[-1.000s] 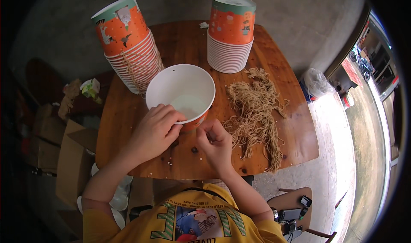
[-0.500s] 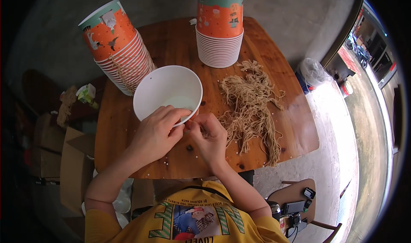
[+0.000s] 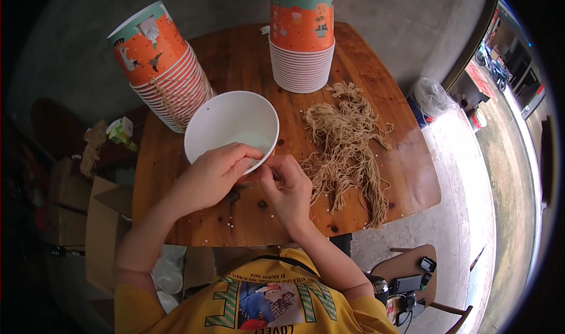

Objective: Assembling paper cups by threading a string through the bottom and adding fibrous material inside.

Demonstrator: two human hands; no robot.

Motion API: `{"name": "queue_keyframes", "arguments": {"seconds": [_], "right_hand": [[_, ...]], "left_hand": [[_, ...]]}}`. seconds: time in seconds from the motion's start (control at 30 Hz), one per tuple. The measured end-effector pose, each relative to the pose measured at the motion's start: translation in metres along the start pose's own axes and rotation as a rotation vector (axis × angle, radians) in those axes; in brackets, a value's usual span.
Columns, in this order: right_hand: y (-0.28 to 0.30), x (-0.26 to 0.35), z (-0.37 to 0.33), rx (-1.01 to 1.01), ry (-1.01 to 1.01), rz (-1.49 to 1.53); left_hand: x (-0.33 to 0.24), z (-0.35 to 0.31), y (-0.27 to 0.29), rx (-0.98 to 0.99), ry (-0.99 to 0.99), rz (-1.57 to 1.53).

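Note:
A white-lined paper bucket tilts toward me on the wooden table, its orange outside just showing below the rim. My left hand grips the near rim with its fingers reaching inside the bucket. Against the outside of the same rim, my right hand is closed in a pinch; whatever lies between its fingertips is hidden. To the right of that hand lies a loose tangle of tan cords.
A leaning stack of orange and green paper buckets, with cords hanging on it, stands at left. Another bucket stack is at the back. An open cardboard box sits beside the wooden table; a chair holds small devices.
My left hand has shifted a little, its fingers now lower at the rim. The bucket and my right hand stay almost in place.

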State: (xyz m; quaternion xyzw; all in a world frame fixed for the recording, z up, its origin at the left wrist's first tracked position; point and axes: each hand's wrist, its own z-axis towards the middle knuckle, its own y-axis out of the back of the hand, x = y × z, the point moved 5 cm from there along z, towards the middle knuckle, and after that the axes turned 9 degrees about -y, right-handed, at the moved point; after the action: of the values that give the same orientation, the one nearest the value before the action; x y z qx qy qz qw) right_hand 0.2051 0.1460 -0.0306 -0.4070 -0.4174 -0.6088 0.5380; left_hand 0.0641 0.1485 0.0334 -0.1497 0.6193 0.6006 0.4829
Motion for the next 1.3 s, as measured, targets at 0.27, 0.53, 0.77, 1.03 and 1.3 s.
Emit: {"name": "queue_keyframes", "arguments": {"seconds": [0.27, 0.53, 0.77, 1.03, 1.3], "right_hand": [[0.002, 0.002, 0.001, 0.073, -0.057, -0.106], [0.020, -0.003, 0.020, 0.177, -0.157, 0.138], [0.000, 0.016, 0.034, 0.410, -0.319, 0.214], [-0.003, 0.004, 0.040, 0.366, -0.434, 0.405], [0.033, 0.048, 0.059, 0.896, -0.382, 0.109]], "left_hand": [[0.012, 0.020, -0.001, 0.216, 0.177, 0.036], [-0.013, 0.015, 0.014, -0.123, -0.189, 0.317], [-0.009, 0.012, 0.012, -0.142, -0.173, 0.080], [0.010, 0.016, -0.001, 0.002, 0.179, -0.509], [0.015, 0.019, 0.000, -0.035, 0.258, -0.537]]}}
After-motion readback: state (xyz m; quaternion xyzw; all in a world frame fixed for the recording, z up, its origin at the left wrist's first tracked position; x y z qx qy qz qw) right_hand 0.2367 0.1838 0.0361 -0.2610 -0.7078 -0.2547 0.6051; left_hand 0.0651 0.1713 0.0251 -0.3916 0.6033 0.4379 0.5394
